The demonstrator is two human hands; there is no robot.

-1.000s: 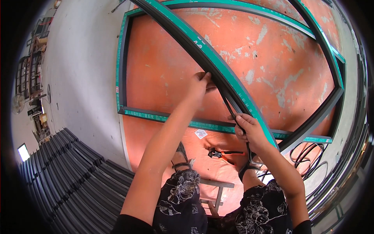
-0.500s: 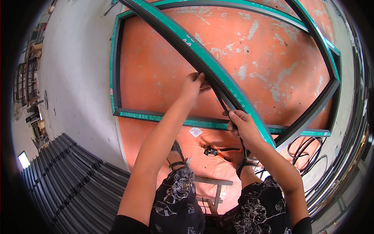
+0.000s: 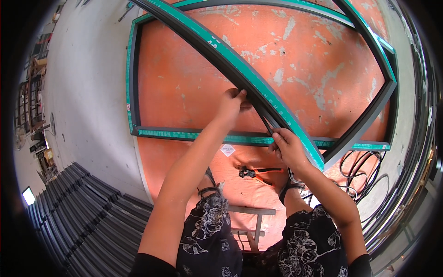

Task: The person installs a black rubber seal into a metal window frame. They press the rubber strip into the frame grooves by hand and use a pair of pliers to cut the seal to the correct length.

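A window frame (image 3: 249, 69) with green film and dark grey profiles lies slantwise across a second, similar frame (image 3: 203, 135). My left hand (image 3: 236, 105) is closed at the inner edge of the upper frame, its thumb against the dark profile and its fingers curled at the underside. From there a thin black rubber strip (image 3: 264, 121) runs along the profile to my right hand (image 3: 288, 147). That hand pinches the strip between thumb and fingers, close to the frame's near corner. What lies under my left fingertips is partly hidden.
Orange-handled pliers (image 3: 258, 174) lie on the worn orange board (image 3: 184, 87) between my feet. Coiled black strip (image 3: 362, 173) rests at the right. A low stool (image 3: 251, 211) stands between my legs. Many dark profiles (image 3: 87, 217) are stacked at the lower left.
Both hands have slid slightly nearer along the upper frame's inner edge. My right hand still pinches the strip. The whole view has shifted a little.
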